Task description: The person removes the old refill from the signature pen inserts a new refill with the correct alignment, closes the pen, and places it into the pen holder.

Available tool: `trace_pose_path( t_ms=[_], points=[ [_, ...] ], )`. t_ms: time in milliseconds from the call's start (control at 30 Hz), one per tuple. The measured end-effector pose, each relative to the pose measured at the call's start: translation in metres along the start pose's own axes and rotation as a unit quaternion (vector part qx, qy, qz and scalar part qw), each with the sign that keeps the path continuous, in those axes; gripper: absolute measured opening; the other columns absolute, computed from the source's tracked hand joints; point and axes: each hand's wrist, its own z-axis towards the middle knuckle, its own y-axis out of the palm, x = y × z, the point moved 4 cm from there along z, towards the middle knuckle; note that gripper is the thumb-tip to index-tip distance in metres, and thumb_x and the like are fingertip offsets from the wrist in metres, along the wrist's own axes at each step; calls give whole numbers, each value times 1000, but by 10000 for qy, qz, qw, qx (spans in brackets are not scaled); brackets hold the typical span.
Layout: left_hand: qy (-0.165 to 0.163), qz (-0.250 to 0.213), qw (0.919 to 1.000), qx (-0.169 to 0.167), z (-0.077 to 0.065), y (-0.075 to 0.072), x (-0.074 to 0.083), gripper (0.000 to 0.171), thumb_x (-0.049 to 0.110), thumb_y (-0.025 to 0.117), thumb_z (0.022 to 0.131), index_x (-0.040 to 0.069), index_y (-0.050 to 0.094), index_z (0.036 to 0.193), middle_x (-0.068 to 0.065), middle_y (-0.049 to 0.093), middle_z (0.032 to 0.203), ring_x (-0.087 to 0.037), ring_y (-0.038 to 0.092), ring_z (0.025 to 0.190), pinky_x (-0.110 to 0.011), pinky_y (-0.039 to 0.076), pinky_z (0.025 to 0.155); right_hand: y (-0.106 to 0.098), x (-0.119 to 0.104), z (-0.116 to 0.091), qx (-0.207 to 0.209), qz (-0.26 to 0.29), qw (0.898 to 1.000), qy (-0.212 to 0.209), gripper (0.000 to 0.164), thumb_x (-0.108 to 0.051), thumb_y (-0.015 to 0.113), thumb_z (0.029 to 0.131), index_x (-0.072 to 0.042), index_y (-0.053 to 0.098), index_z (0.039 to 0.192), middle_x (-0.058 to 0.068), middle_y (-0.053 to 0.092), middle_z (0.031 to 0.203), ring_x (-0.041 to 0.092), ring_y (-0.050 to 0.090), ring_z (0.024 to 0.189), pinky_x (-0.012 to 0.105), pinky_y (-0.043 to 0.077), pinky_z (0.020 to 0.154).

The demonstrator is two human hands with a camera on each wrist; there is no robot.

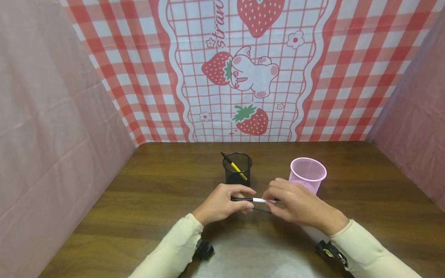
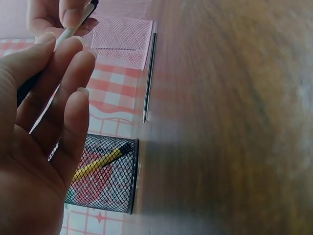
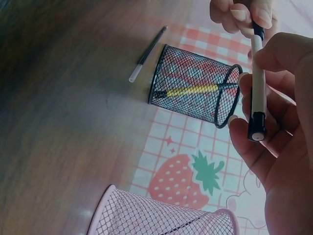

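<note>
Both hands hold one pen (image 1: 259, 200), with a white barrel and black ends, level above the table. My left hand (image 1: 226, 202) pinches its black end between thumb and fingers. The white barrel (image 3: 258, 73) is in the grip of my right hand (image 1: 295, 202), whose thumb lies along it in the right wrist view. Below the hands, a thin dark ink refill (image 2: 150, 73) with a clear end lies on the tabletop, apart from both. Just beyond the left hand stands a black mesh cup (image 1: 238, 177) with a yellow and black pen (image 1: 236, 168) leaning in it.
A pink mesh cup (image 1: 307, 175) stands behind the right hand; a thin dark line shows through its mesh in the left wrist view. The brown wooden table (image 1: 156, 185) meets a strawberry-patterned checked cloth (image 1: 250, 77) at the back and plain pink cloths at both sides.
</note>
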Motion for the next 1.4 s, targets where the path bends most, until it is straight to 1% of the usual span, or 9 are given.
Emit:
trace_pose_path(
  t_ms=[100,200,400,600,833,1000,1167,1333,1400],
  points=[
    [60,-3,10000,31,0,0,0,23,11,77,89,2,71,110,2,75,81,-16,72,71,-33,58,64,0,1,-1,-27,-47,10000,23,15,-12,77,78,-19,69,89,-14,55,84,1,50,73,18,43,61],
    [45,-59,9999,74,0,1,1,16,9,77,89,5,70,103,2,75,80,-17,72,71,-29,56,63,1,1,-1,-24,-19,10000,43,10,-15,74,82,-19,68,89,-15,54,84,0,49,73,17,42,61],
    [-60,-122,9997,222,0,0,2,15,8,78,88,8,65,96,2,74,78,-17,71,68,-23,52,59,0,2,-1,-14,210,9997,135,1,-19,68,90,-18,69,89,-16,55,86,1,50,73,15,43,62],
    [6,-36,9996,289,0,-1,2,15,9,78,88,7,65,94,2,74,77,-16,70,67,-23,51,58,1,4,-1,-134,323,9989,318,3,-19,67,91,-19,71,91,-17,56,87,1,51,76,16,43,64],
    [-59,-38,9992,392,-1,-2,1,14,10,78,88,9,65,94,3,73,76,-17,70,66,-24,52,59,0,3,0,-91,418,9987,277,4,-19,66,93,-21,70,93,-17,57,89,0,51,78,15,43,66],
    [89,-79,9993,346,0,-3,1,15,12,78,89,7,64,94,3,73,76,-18,70,66,-27,54,59,0,3,0,-57,416,9988,240,4,-19,66,94,-20,70,94,-16,57,90,1,52,79,15,43,67],
    [128,-18,9993,360,1,-3,0,14,13,77,90,8,65,93,3,73,75,-18,70,65,-26,53,58,-2,1,1,57,409,9991,100,4,-16,69,91,-19,70,94,-16,58,90,1,52,78,16,44,67],
    [75,-85,9993,355,1,-3,0,13,12,76,91,7,65,93,1,73,76,-18,70,66,-36,56,60,-2,1,2,325,393,9986,-160,21,-7,75,81,-21,68,94,-15,58,90,1,53,78,15,44,67],
    [69,-105,9994,338,1,-3,0,12,11,76,91,7,65,93,1,74,77,-18,70,66,-40,57,61,-2,1,2,380,404,9983,-205,23,-6,76,79,-21,68,94,-15,59,90,2,53,79,15,44,68]
  ],
)
